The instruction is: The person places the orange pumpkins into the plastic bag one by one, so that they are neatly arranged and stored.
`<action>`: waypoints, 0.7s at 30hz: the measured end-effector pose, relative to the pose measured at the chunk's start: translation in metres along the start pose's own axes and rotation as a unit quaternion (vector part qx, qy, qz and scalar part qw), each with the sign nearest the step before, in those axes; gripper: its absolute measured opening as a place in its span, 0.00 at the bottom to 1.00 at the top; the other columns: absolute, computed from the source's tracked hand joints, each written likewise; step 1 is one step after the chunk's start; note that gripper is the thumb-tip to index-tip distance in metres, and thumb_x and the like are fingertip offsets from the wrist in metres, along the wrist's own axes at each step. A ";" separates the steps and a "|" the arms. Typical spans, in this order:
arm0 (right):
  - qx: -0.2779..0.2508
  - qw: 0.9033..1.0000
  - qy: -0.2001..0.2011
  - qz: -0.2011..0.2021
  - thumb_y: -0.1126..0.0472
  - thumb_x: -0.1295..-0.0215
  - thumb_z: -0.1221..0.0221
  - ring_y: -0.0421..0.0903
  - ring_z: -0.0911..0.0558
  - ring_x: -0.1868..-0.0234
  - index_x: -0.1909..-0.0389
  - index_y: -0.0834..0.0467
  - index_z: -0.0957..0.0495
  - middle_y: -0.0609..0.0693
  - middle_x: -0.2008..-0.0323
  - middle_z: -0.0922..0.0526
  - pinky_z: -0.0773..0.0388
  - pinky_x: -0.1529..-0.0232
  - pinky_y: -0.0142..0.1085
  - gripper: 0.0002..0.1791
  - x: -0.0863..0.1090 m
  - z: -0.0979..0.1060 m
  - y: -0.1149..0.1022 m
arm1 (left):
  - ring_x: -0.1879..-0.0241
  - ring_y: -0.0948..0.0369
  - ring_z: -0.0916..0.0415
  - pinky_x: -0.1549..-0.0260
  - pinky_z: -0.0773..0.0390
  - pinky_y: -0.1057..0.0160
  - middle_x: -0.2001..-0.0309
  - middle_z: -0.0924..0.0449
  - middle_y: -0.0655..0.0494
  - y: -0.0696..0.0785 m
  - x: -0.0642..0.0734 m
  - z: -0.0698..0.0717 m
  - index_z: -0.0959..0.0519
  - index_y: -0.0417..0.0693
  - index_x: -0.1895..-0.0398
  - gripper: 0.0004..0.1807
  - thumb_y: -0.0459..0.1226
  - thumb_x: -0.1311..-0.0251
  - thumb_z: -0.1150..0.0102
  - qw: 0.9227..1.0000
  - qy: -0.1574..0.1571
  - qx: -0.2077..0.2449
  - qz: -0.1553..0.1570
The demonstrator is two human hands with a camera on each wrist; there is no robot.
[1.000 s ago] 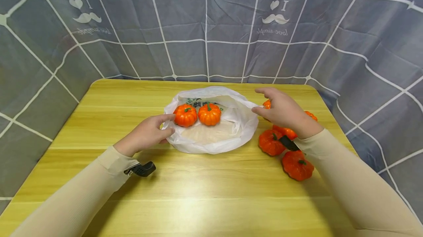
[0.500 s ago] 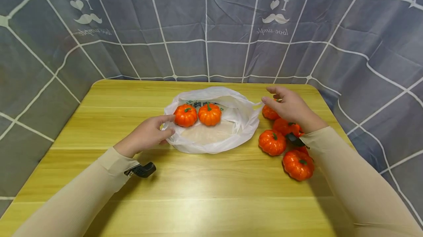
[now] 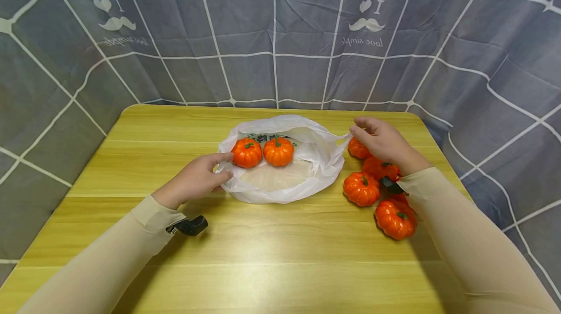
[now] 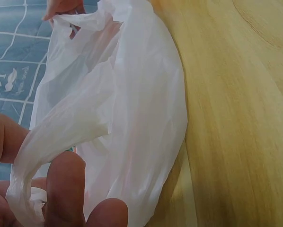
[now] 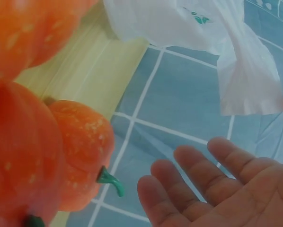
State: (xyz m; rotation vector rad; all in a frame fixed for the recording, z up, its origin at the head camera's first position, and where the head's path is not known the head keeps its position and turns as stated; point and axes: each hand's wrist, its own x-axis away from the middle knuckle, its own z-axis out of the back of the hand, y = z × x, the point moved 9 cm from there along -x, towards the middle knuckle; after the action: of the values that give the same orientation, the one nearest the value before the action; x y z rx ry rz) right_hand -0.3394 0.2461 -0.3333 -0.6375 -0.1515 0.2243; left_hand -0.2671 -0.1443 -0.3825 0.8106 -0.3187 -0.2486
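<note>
A white plastic bag [image 3: 285, 196] lies with its mouth spread wide, two small orange pumpkins [image 3: 247, 153] showing inside. My left hand [image 3: 195, 177] is at its left rim; in the left wrist view its fingers [image 4: 66, 184] hook the bag's handle [image 4: 47, 146]. On the other side, my right hand [image 3: 383, 143] hovers over the loose pumpkins, thumb tip right at the peak of the right handle [image 5: 252, 94]. In the right wrist view its fingers [image 5: 203, 175] are spread and fairly straight, with nothing in the palm. Several loose pumpkins [image 3: 361, 189] sit below this hand, some partly hidden by it.
The wooden table [image 3: 263, 255] runs to a grey-blue curtain [image 3: 307, 80] with white grid lines, which hangs behind and on both sides. A black wrist strap piece [image 3: 190, 226] juts from the left cuff, another from the right.
My right hand has shifted right, away from the bag's right side, uncovering more of the loose pumpkins, then stayed nearly still. The left hand and the two pumpkins in the bag keep their places.
</note>
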 end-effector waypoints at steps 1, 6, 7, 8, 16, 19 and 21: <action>0.000 1.000 -0.001 -0.002 0.42 0.17 0.53 0.67 0.30 0.26 0.23 0.66 0.36 0.67 0.26 0.30 0.35 0.26 0.62 0.37 -0.001 -0.001 0.001 | 0.71 0.55 0.14 0.69 0.17 0.64 0.27 0.29 0.35 0.000 0.000 0.000 0.32 0.36 0.23 0.33 0.40 0.27 0.43 1.000 -0.001 0.001 0.002; 0.006 1.000 -0.007 -0.006 0.41 0.17 0.54 0.67 0.32 0.25 0.22 0.66 0.37 0.68 0.25 0.32 0.37 0.24 0.62 0.38 -0.005 -0.006 0.008 | 0.70 0.56 0.13 0.68 0.17 0.64 0.26 0.30 0.35 -0.004 0.000 -0.002 0.33 0.36 0.23 0.32 0.40 0.27 0.43 1.000 -0.003 0.001 0.008; 0.007 1.000 -0.008 -0.006 0.41 0.17 0.54 0.67 0.32 0.25 0.22 0.66 0.37 0.68 0.25 0.32 0.38 0.24 0.62 0.38 -0.005 -0.007 0.009 | 0.70 0.56 0.13 0.68 0.17 0.64 0.26 0.31 0.35 -0.004 0.000 -0.002 0.33 0.36 0.23 0.32 0.40 0.27 0.43 1.000 -0.003 0.001 0.007; 0.009 1.000 -0.010 -0.006 0.41 0.16 0.55 0.67 0.32 0.25 0.22 0.66 0.37 0.68 0.25 0.32 0.38 0.24 0.62 0.38 -0.006 -0.008 0.010 | 0.70 0.56 0.13 0.68 0.17 0.64 0.26 0.31 0.35 -0.004 0.000 -0.002 0.33 0.36 0.23 0.32 0.40 0.27 0.43 1.000 -0.004 0.001 0.006; 0.011 1.000 -0.022 -0.016 0.39 0.17 0.55 0.67 0.32 0.25 0.22 0.65 0.37 0.67 0.25 0.32 0.38 0.24 0.62 0.39 -0.007 -0.017 0.015 | 0.73 0.55 0.17 0.71 0.17 0.64 0.28 0.29 0.33 -0.008 -0.003 -0.009 0.33 0.36 0.23 0.32 0.39 0.27 0.43 1.000 -0.010 0.004 0.001; 0.013 0.999 -0.026 -0.018 0.38 0.17 0.55 0.67 0.31 0.26 0.21 0.65 0.37 0.67 0.25 0.31 0.37 0.25 0.62 0.40 -0.008 -0.020 0.017 | 0.74 0.55 0.20 0.72 0.18 0.65 0.29 0.28 0.35 -0.011 -0.004 -0.012 0.32 0.38 0.23 0.32 0.40 0.27 0.43 1.000 -0.010 0.003 0.007; 0.016 0.999 -0.029 -0.021 0.37 0.17 0.56 0.67 0.31 0.26 0.21 0.64 0.38 0.66 0.25 0.31 0.36 0.25 0.63 0.40 -0.008 -0.021 0.018 | 0.75 0.55 0.21 0.73 0.20 0.65 0.31 0.27 0.36 -0.012 -0.005 -0.013 0.32 0.39 0.23 0.32 0.40 0.27 0.43 1.000 -0.011 0.001 0.008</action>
State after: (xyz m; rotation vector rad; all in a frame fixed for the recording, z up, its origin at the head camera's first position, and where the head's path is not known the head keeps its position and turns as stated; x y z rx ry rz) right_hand -0.3460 0.2460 -0.3613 -0.5965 -0.2159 0.2043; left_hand -0.2676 -0.1419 -0.4010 0.8082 -0.3461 -0.2414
